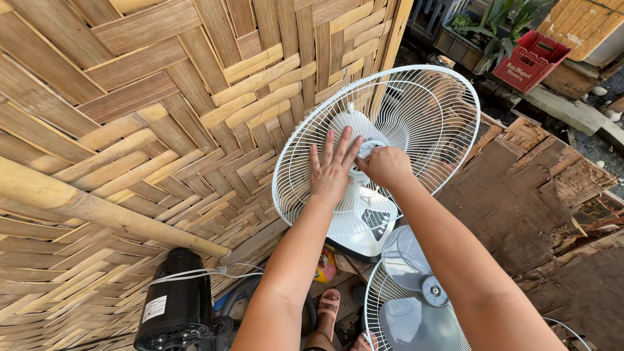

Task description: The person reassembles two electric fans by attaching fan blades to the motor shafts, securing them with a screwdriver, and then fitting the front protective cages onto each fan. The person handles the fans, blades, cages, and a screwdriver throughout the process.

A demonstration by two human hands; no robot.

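The white wire fan guard (416,130) stands up on its edge, leaning near the woven bamboo wall (130,130). In its middle is a small white knob (368,150). The right hand (388,166) is closed in a fist around that knob, fingers curled tight. The left hand (331,170) lies flat and open on the wires just beside the knob. Its fingers (342,144) are spread and hold nothing; they only press.

The guard looks light and springy. I think the thin wires could bend if pushed hard. The thick outer ring or the hard middle part look like the best places to hold it. The knob is small and may be slippery.

Behind the wires, under the fingers, sits the white fan body (364,221). Below the hands lies another guard with gray blades (409,286) in it. Down to the left of the fingers is a black motor (175,305) with a white cord (195,273). A foot in a pink sandal (327,305) shows between the arms. To the right of the fingers is a worn wooden table (526,195). Far off above it is a red crate (530,60).
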